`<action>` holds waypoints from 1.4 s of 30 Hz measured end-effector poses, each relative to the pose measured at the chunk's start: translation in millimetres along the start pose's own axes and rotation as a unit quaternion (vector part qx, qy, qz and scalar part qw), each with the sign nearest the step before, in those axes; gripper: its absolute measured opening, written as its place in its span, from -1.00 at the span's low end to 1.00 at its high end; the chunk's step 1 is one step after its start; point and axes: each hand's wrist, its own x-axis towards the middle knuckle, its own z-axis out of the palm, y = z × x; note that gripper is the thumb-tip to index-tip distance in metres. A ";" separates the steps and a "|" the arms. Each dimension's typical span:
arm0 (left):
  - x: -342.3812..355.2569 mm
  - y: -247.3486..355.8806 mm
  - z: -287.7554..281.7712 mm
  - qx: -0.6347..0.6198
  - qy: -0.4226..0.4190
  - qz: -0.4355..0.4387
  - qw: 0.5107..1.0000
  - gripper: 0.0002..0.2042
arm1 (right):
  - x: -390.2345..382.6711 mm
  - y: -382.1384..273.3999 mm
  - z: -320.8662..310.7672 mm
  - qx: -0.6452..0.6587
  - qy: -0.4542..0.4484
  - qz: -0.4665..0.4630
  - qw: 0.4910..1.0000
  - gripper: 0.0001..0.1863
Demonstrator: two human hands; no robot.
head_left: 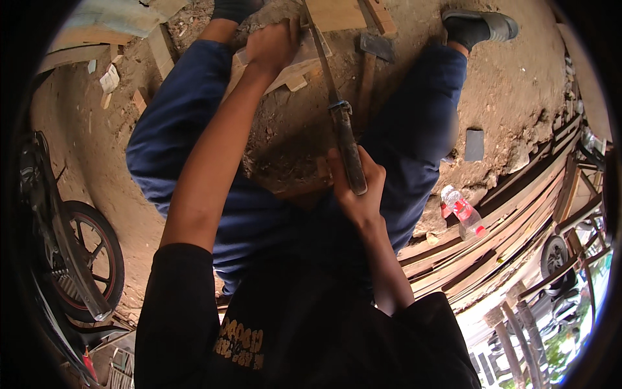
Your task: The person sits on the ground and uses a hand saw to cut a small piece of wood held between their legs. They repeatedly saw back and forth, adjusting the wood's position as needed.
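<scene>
My right hand (359,188) is wrapped round the dark handle of a long-bladed knife (332,78). Its narrow blade slants up and away from me, past the top edge of the view, and a bluish band circles the base of the handle. Between my feet, my left hand (275,48) is closed at the top of a pale wooden block (295,72), its fingers curled and partly hidden. The blade runs just right of that hand; whether it touches the wood I cannot tell. Right of the block lies a hammer-like tool (376,48) with a dark head and wooden handle.
A flat board (337,14) lies beyond the block. Wood offcuts (162,48) are scattered at the far left. A motorcycle wheel (91,259) stands on the left. To the right are stacked planks (499,240), a plastic bottle (463,211) and a dark flat piece (474,145).
</scene>
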 end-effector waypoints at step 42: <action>1.5 0.1 -44.8 0.000 -0.172 0.070 0.983 -0.13 | -97.2 -40.3 -75.7 -0.079 -0.037 0.049 0.995 -0.78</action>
